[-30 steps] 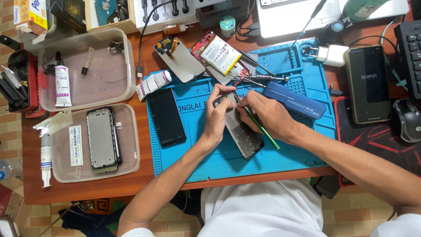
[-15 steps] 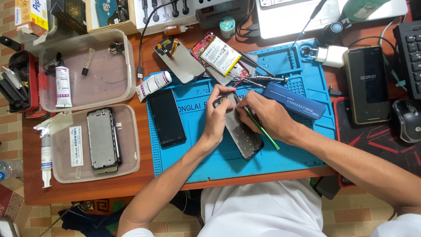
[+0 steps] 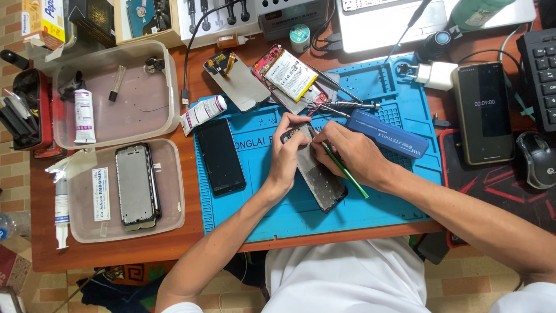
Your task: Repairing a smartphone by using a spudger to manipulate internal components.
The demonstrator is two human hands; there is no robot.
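left hand [image 3: 288,156] lies curled over the top end of an opened phone frame [image 3: 317,174], fingers bent and pinching its upper edge, palm resting on the blue work mat [image 3: 399,191]. right hand [image 3: 347,153] closed round a green-handled tool [image 3: 344,171], held like a pen, tip down at the frame's upper part right beside the left fingertips; the tip itself is hidden, cannot tell what it touches. both hands meet at that top end. the phone frame lies flat near the mat's middle, tilted, lower end toward the person.

just left of the left hand, a black phone screen [image 3: 220,156] lies flat on the mat. above the hands, a second opened phone with a white battery [image 3: 289,75] sits on the mat's top edge, tweezers [image 3: 336,105] beside it. a blue tool case [image 3: 387,133] lies just past the right hand. a grey back cover [image 3: 240,84] sits on the wooden table, glue tube [image 3: 202,113] near it.

far right, a phone showing a timer screen [image 3: 483,113], a white charger plug [image 3: 434,75] above it, a black mouse [image 3: 536,159] at the edge. far left, two clear plastic trays: the lower tray [image 3: 174,191] holds a phone chassis [image 3: 136,185], the upper tray [image 3: 171,87] holds a white tube [image 3: 84,116] and small bits.
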